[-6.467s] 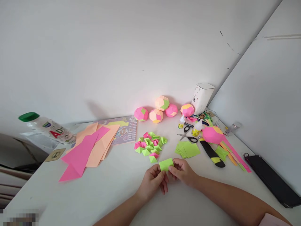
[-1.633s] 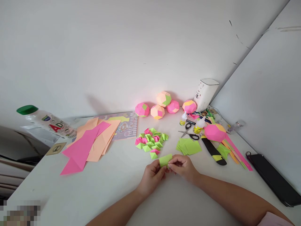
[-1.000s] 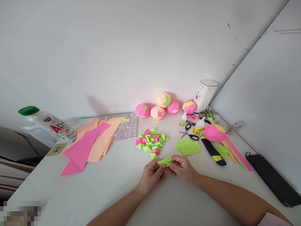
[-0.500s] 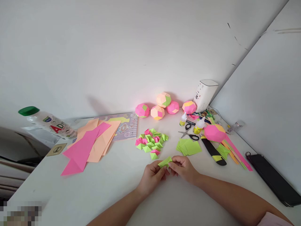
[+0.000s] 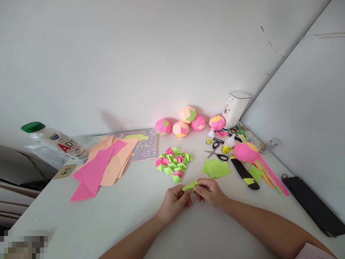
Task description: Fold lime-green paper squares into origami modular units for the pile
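Observation:
A small folded piece of green paper (image 5: 190, 186) is held between my two hands, just above the white table. My left hand (image 5: 174, 201) pinches its left end between thumb and fingers. At its right end, my right hand (image 5: 210, 192) grips it the same way, thumb on top. Beyond my hands lies a cluster of folded green and pink paper units (image 5: 172, 163). Several flat green paper squares (image 5: 217, 168) are stacked loosely to the right of that cluster.
Behind stand several paper balls (image 5: 188, 114). On the right are scissors (image 5: 215, 154), glue bottles (image 5: 228, 144), a box cutter (image 5: 244, 173), a pink paper ball (image 5: 245, 152) and a black case (image 5: 314, 205). Pink and peach sheets (image 5: 107, 162), a notebook (image 5: 147, 145) and a white bottle (image 5: 58, 140) occupy the left.
The folded green paper has shifted very slightly to the right, and its face looks a little narrower. Both hands keep their hold; everything else stays put.

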### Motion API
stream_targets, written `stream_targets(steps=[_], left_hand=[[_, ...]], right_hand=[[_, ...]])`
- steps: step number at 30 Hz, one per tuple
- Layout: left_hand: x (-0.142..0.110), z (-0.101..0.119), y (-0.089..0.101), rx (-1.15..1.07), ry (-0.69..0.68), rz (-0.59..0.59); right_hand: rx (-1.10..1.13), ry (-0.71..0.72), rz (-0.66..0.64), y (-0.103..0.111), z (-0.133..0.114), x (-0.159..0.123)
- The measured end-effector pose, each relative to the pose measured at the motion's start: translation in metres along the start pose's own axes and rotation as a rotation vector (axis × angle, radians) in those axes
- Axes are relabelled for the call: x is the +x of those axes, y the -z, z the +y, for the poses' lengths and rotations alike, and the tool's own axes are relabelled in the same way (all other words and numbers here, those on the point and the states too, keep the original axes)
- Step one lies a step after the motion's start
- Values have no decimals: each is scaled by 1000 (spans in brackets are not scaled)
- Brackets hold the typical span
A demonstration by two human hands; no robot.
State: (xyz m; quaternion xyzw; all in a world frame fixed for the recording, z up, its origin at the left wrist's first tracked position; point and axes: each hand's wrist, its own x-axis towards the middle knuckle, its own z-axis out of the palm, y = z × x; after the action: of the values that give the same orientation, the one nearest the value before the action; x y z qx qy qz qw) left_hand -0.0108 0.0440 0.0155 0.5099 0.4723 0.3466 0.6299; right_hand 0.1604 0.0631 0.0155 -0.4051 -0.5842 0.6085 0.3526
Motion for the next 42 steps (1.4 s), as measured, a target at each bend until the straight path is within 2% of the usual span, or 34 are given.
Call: stream_targets(steps=[17,24,29,37,42], left_hand=[[0,0,-1,16,-16,10],[0,-5,0,78,-56,-31],[-1,-4,1,117,-77,-52],[1,0,-1,84,-53,-18],[0,1,-2,91,-78,-9]], right_hand=[[-16,-9,-39,-2,0,-1],[-27,-38,-47,-4,5,-2],[-1,-46,-39,-5,4,-3],[106,-65,-24,0,3,0],[106,-31,-42,1,7,2]])
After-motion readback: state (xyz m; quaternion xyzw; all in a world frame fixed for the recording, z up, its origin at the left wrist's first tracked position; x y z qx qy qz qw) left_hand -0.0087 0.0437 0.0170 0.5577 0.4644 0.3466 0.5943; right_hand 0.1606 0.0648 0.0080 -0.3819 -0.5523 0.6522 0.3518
